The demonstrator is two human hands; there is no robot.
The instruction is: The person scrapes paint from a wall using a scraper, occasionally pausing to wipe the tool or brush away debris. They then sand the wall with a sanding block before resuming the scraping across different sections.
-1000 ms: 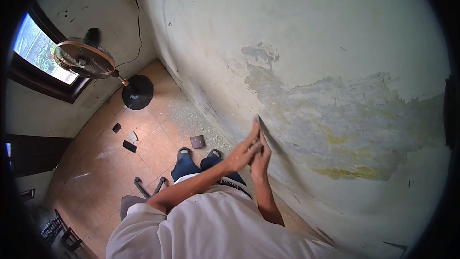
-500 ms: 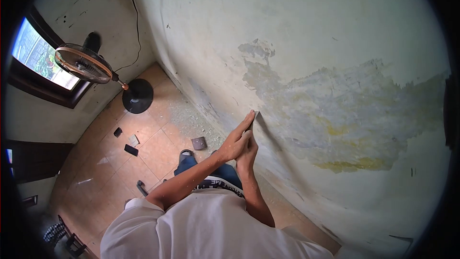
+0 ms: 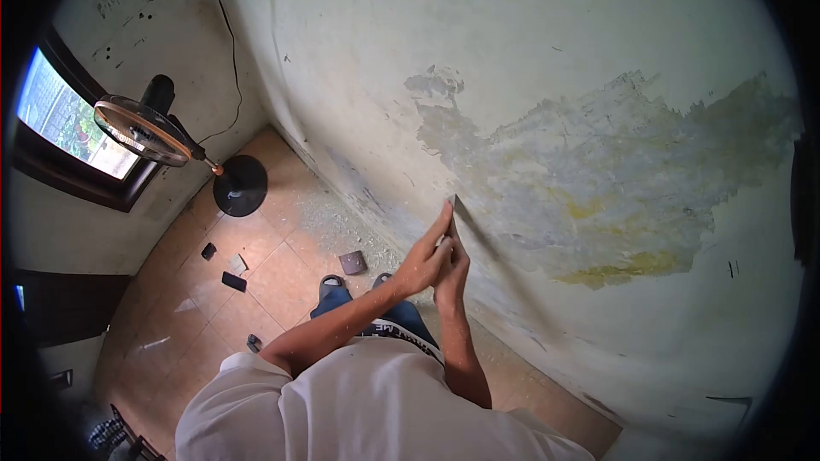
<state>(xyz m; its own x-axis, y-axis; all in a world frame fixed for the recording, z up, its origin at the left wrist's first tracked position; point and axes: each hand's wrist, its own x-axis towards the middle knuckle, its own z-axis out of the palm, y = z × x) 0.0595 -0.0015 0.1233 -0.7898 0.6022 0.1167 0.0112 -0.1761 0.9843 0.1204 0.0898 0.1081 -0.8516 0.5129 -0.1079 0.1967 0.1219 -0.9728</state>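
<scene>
Both hands are together on a thin flat scraper (image 3: 454, 203) whose edge meets the wall (image 3: 547, 333) near the left part of a bare grey patch (image 3: 530, 179). My right hand (image 3: 451, 277) is wrapped round its lower part, which the fingers mostly hide. From the left, my left hand (image 3: 423, 263) lies against the tool, its fingers pressed together and reaching up toward the blade's tip. Off-white paint surrounds the patch, which has yellow stains.
A standing fan (image 3: 145, 130) with a round black base is in the corner by a window (image 3: 77, 111). Paint flakes (image 3: 333, 222) line the wall's foot. On the tiled floor lie a brown block (image 3: 352, 263), a phone (image 3: 233, 281) and small items.
The view has shifted slightly, so the wall patch appears further left and the fan lower. Both hands remain on the scraper, which now looks more upright against the wall.
</scene>
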